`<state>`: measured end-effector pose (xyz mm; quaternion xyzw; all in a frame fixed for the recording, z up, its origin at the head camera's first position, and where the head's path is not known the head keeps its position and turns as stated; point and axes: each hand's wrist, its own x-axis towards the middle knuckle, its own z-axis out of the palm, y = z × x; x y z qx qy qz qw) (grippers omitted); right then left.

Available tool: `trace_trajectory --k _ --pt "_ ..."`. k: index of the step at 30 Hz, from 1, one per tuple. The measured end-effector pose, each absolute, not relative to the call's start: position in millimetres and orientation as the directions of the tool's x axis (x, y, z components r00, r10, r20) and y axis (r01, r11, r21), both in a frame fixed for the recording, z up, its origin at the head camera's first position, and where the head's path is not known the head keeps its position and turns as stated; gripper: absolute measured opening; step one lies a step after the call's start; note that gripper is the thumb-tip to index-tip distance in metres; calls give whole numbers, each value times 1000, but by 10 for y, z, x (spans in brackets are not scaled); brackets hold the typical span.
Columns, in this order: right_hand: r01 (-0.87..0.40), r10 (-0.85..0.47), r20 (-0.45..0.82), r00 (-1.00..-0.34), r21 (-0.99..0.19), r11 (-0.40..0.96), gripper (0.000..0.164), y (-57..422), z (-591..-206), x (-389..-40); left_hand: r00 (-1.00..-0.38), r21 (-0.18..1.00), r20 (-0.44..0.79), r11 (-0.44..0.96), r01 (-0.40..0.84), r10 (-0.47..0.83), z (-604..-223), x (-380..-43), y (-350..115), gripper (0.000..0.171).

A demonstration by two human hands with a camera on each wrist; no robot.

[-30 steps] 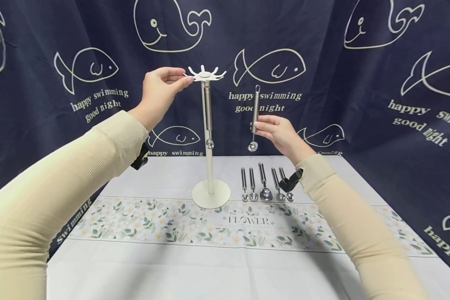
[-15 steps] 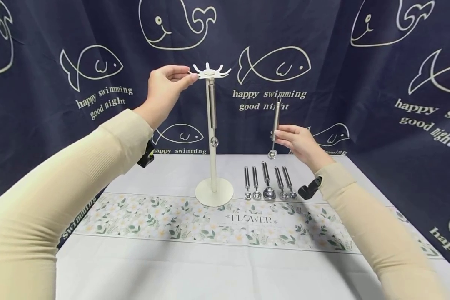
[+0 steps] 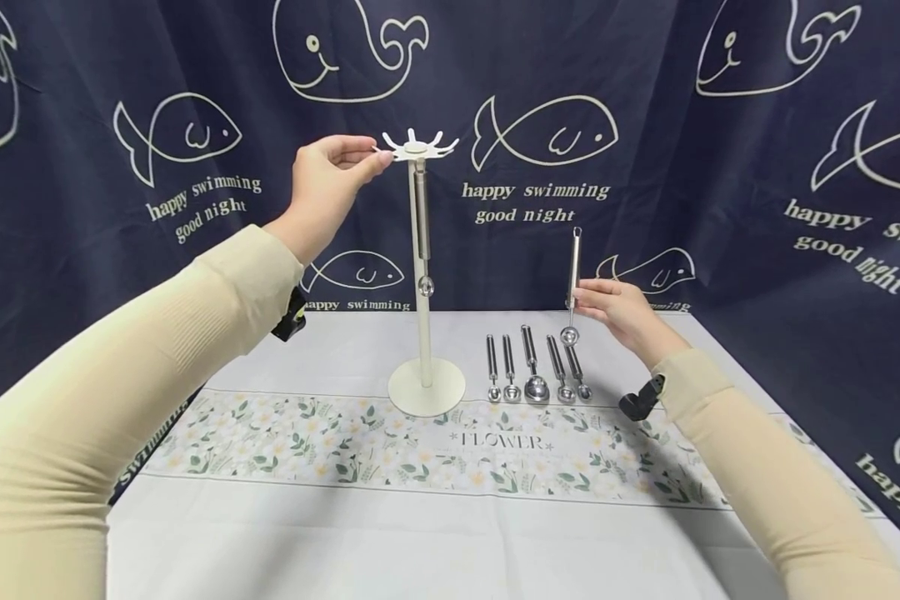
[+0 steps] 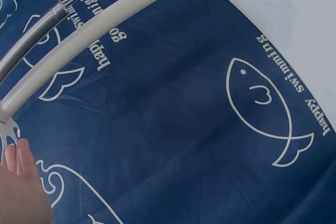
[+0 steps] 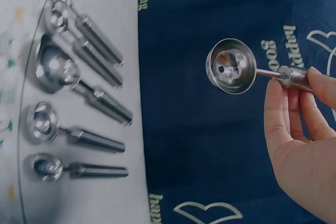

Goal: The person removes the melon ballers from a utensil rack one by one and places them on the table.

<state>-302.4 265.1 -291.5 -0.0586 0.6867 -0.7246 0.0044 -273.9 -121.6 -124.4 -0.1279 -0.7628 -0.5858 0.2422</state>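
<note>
My left hand pinches a prong at the left of the white hook rack, which tops a cream stand. From the rack hangs one metal scoop, bowl down, in front of the post. My right hand holds a melon baller by the lower part of its handle, upright with the bowl lowest, above the back right of the table. The right wrist view shows its round bowl with a small hole, thumb and fingers around the handle. In the left wrist view, only part of the left hand appears.
Several metal scoops lie in a row right of the stand, handles pointing back; the largest scoop is in the middle. A floral strip crosses the white table. A dark blue curtain stands behind.
My right hand has moved right and down with the melon baller, from near the stand to above the row's right end. The left hand has stayed at the rack.
</note>
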Motion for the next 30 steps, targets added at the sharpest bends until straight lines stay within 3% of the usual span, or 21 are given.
trace_trajectory --k 6,24,30 --pt "-51 -87 61 -994 -993 -108 10 2794 -3041 -3013 -848 830 522 283 480 -92 -1244 -2733 -1214 40" --pt "79 -112 -63 -992 -986 -146 25 3158 -3415 -3085 -842 822 530 304 481 -100 -1257 -2742 -1205 39" --pt "133 -100 -123 -987 -986 -99 20 3205 -3502 -3124 -848 828 519 310 467 -109 -1254 -2737 -1196 39"
